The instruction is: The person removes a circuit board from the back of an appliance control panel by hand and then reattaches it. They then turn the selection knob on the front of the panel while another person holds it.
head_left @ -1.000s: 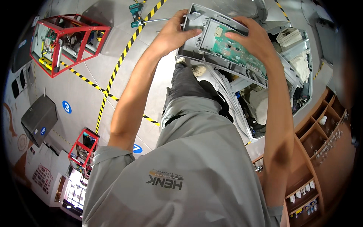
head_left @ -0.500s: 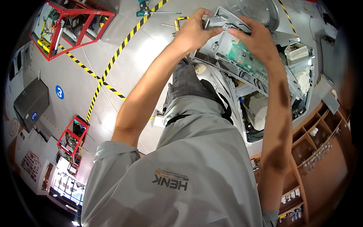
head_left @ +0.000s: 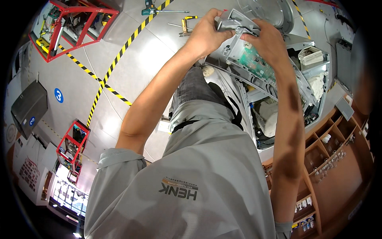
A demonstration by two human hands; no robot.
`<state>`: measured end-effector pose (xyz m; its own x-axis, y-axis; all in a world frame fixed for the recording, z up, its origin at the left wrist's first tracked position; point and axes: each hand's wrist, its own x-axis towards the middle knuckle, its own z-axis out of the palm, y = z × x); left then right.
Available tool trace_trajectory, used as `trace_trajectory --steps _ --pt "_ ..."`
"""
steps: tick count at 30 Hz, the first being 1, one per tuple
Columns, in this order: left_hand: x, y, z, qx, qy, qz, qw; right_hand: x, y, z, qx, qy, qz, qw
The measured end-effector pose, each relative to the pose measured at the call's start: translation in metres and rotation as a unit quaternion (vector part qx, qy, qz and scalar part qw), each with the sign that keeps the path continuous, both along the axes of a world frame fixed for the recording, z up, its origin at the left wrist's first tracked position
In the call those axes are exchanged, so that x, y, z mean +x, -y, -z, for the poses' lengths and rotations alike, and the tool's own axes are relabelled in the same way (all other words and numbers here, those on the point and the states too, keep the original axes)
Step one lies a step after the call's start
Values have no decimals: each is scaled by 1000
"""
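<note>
We record the opened grey appliance (head_left: 278, 115) as landmark: against the earlier frame, the grey control panel (head_left: 242, 38) with its green circuit board (head_left: 256, 63) has been lifted higher over the appliance's top edge and appears tilted further. Both arms reach out nearly straight above that edge, the left hand (head_left: 205, 36) curled around the panel's left end. The right hand (head_left: 268, 42) clasps its upper edge, fingers closed on it.

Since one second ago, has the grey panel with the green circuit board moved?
Cannot tell: the camera itself shifted. Both hands, left hand and right hand, grip the grey panel.
</note>
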<state>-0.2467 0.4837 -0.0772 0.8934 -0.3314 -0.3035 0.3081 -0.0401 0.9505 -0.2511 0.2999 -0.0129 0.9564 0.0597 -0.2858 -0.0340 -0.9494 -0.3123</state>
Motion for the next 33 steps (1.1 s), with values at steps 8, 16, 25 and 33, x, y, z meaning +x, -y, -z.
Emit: trace_trajectory --steps 8,16,25,33 --pt "-1 -3 -1 25 9 16 1000 8 -7 -2 2 -73 74 995" --pt "3 -11 -2 -21 -32 55 998 -14 -11 -20 29 165 -28 985" --pt "1 -15 -14 -114 -107 53 986 -95 -51 -23 102 136 25 985" --pt "3 -13 -14 -92 -114 48 988 -104 -64 -7 93 158 11 983"
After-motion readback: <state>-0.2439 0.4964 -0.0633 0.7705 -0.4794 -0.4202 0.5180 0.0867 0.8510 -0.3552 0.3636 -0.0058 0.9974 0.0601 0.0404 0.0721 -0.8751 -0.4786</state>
